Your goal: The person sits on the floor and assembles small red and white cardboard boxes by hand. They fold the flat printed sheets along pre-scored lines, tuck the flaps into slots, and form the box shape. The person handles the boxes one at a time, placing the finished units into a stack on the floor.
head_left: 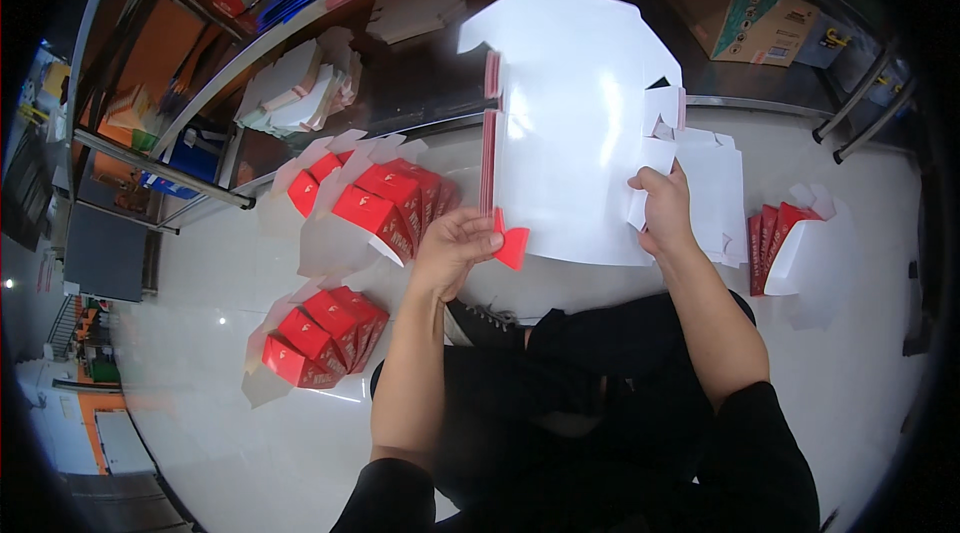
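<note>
A large, flat white cardboard box blank [570, 123] is held up in front of me, its glossy plain side showing. My left hand [452, 248] pinches a red flap [514, 247] at its lower left corner. On the other side, my right hand [664, 205] grips the blank's right edge, thumb over the white face near the cut-out tabs. Thin reddish layers show along the left edge; I cannot tell whether they are folded sides or stacked blanks. Behind my right hand, more white cardboard [718, 188] lies flat.
Red folded boxes with raised white flaps stand on the pale floor [830, 373]: a group [385, 198] at left, another [325, 333] nearer me, more [775, 238] at right. A metal shelf [440, 133] ahead bears stacked cardboard [300, 88] and a brown carton [755, 18].
</note>
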`<state>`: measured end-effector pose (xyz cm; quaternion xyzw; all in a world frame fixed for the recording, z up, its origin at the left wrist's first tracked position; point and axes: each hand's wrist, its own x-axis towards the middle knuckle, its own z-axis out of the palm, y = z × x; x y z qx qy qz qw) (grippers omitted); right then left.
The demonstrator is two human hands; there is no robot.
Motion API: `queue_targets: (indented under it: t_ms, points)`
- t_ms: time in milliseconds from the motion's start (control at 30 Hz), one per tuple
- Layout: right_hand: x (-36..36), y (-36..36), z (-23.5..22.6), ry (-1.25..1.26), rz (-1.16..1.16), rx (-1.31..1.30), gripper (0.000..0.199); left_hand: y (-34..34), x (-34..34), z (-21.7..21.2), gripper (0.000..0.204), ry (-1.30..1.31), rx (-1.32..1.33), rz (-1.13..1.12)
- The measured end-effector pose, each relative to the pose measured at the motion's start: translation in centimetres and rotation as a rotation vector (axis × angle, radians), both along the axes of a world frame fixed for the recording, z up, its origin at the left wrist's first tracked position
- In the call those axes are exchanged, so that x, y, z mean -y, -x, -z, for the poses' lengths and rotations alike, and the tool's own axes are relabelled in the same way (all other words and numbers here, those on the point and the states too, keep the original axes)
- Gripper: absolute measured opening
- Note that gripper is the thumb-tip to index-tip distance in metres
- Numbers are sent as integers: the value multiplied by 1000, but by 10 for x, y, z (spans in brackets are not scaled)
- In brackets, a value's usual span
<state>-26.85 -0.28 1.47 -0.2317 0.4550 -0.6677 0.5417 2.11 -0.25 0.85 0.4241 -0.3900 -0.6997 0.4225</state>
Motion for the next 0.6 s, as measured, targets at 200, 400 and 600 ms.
queue_targets:
  t_ms: [200,400,600]
  points:
    - [-2,-1,-6,15,-76,-54,62,9,-1,-8,46,-121,161,83]
    - [1,2,-6,-4,-145,-180,66,-8,-1,-3,66,150,150,275]
    - [-4,3,-6,92,-391,-450,70,5,-9,-6,71,24,-152,23]
